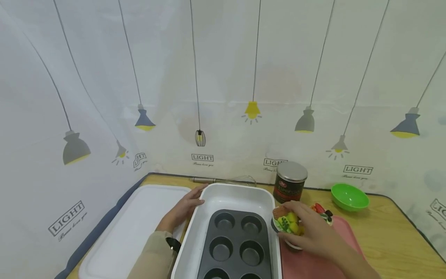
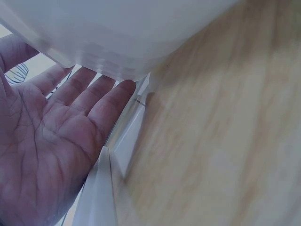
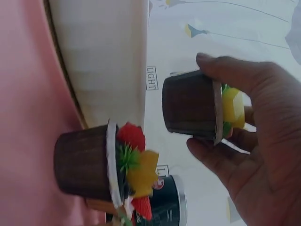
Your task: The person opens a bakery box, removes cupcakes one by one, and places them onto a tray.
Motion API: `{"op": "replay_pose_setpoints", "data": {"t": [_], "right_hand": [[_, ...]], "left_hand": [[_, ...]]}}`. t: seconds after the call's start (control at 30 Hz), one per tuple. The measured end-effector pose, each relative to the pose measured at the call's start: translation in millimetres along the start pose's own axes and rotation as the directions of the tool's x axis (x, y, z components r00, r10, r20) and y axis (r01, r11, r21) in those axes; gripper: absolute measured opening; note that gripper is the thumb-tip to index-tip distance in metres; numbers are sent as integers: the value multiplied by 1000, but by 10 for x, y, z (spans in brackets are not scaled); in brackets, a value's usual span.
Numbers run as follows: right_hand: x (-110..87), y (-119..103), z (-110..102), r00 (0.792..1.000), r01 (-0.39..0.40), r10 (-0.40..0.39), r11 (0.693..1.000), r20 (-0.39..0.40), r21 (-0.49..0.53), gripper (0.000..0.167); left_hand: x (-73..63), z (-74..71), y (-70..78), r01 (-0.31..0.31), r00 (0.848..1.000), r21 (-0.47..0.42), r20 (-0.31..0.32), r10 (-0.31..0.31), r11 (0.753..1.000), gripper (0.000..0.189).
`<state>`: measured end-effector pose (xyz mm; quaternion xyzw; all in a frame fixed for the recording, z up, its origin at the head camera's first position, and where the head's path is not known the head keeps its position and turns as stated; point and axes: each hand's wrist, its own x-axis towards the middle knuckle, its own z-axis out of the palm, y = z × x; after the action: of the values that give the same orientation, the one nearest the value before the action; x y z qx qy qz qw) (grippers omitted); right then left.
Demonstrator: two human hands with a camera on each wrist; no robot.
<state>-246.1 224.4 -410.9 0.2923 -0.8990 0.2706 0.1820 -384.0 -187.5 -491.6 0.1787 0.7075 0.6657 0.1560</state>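
Observation:
My right hand [image 1: 313, 232] pinches a cupcake [image 3: 192, 104] by its rim, thumb on one side and fingers on the other. It has a dark brown cup and yellow fruit on top, and is held up beside the right rim of a white deep tray [image 1: 189, 248]. In that tray lies a dark muffin pan [image 1: 235, 232] whose visible cups hold nothing. Another cupcake [image 3: 84, 162], topped with red and yellow fruit, stands on the pink tray [image 1: 348, 232]. My left hand [image 1: 184, 209] touches the white tray's far left side with its fingers extended.
A white board [image 1: 129, 228] lies at the left. Behind are a whisk [image 1: 205, 180], a dark espresso tin [image 1: 290, 184] with a silver lid and a green bowl [image 1: 349, 197]. More fruit toppings [image 1: 320, 211] show past my right hand. A printed curtain hangs behind the wooden table [image 1: 400, 240].

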Motion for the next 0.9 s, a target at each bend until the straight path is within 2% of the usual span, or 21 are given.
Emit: {"op": "replay_pose_setpoints", "data": {"t": [0.1, 0.27, 0.37, 0.4, 0.43, 0.47, 0.5, 0.53, 0.6, 0.63, 0.67, 0.73, 0.83, 0.9], "right_hand": [[-124, 56, -31, 996, 92, -91, 996, -14, 24, 63], [-309, 105, -116, 980, 198, -201, 969, 6, 147, 61], [-371, 127, -173, 968, 228, -245, 953, 61, 201, 56], [-385, 129, -192, 965, 212, -241, 950, 105, 229, 53], [-396, 125, -210, 961, 175, -223, 948, 164, 266, 49], [-403, 118, -228, 952, 105, -183, 948, 245, 301, 46], [-412, 112, -239, 936, 28, -140, 945, 324, 327, 44], [-423, 106, -245, 909, -69, -84, 936, 408, 346, 42], [-444, 92, -246, 822, -298, 38, 879, 569, 372, 40], [-451, 92, -240, 780, -383, 82, 847, 620, 370, 41], [-460, 100, -230, 749, -436, 113, 827, 653, 356, 41], [-479, 118, -213, 707, -513, 147, 779, 692, 359, 41], [-493, 137, -205, 704, -513, 143, 780, 695, 359, 41], [-501, 141, -205, 694, -538, 149, 758, 705, 369, 41]], "left_hand": [[-23, 10, -5, 4, 1000, -2, 2, -4, 1000, 63], [-13, -5, -19, 2, 1000, -16, 12, -2, 1000, 62], [-3, -27, -19, 1, 1000, -15, 14, -1, 1000, 63], [-4, -33, -18, 2, 1000, -14, 14, -1, 1000, 63], [-6, -35, -13, 1, 1000, -11, 13, -1, 1000, 63], [-9, -36, -12, 2, 1000, -12, 11, -2, 1000, 63], [-13, -36, -12, 2, 1000, -12, 11, -2, 1000, 64], [-17, -35, -14, 3, 1000, -11, 11, -3, 1000, 63], [-21, -33, -24, 2, 1000, -13, 13, -2, 1000, 64], [-23, -32, -27, 1, 1000, -12, 14, -1, 1000, 64], [-23, -34, -31, 2, 1000, -14, 15, -2, 1000, 64], [-22, -34, -27, 2, 1000, -18, 16, -1, 1000, 64], [-17, -29, -10, 2, 1000, -21, 16, -2, 1000, 64], [-12, -24, 0, 3, 1000, -23, 16, -2, 1000, 64]]}}
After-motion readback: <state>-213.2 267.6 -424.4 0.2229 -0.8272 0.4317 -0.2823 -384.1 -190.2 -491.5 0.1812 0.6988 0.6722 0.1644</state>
